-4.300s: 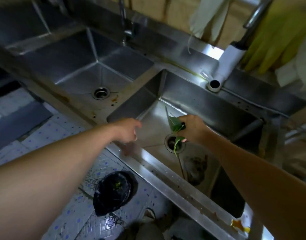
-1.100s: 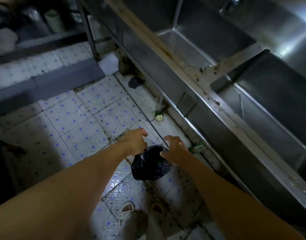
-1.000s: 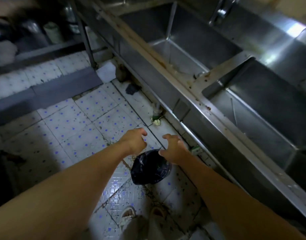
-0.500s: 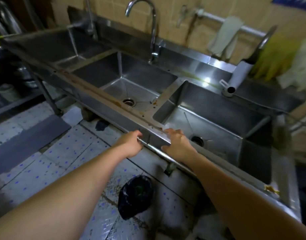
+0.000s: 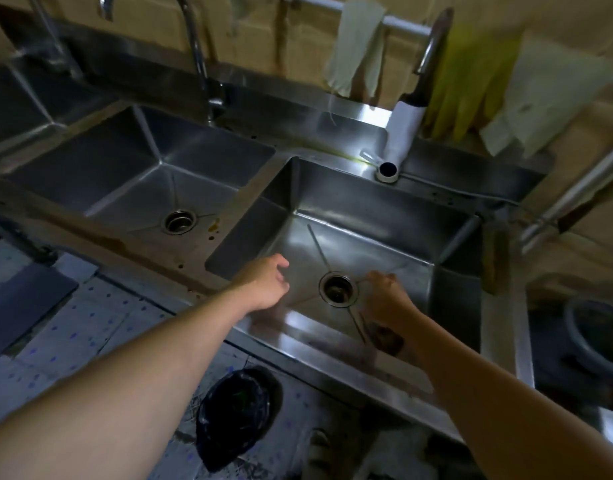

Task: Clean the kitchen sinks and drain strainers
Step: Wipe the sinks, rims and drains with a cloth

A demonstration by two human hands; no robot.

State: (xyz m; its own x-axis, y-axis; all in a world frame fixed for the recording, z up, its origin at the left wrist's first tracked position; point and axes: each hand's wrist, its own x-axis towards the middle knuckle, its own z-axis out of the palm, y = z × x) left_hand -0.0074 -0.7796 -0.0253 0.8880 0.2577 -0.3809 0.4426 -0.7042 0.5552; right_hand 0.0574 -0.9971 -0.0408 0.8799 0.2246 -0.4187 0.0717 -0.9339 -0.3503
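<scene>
On the floor below the counter sits a black bag (image 5: 237,414). Left basin (image 5: 100,168) holds its strainer (image 5: 179,221). Left hand (image 5: 265,285) hangs loosely curled, empty, over the right basin (image 5: 384,216). Central drain strainer (image 5: 338,289) faces upward. Right hand (image 5: 384,299) beside it; grip indiscernible. Gloves (image 5: 464,81) blurred.

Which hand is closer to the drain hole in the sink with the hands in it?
The right hand is closer: it sits just to the right of the drain, nearly at its rim. The left hand hovers farther off on the drain's left side.
</scene>
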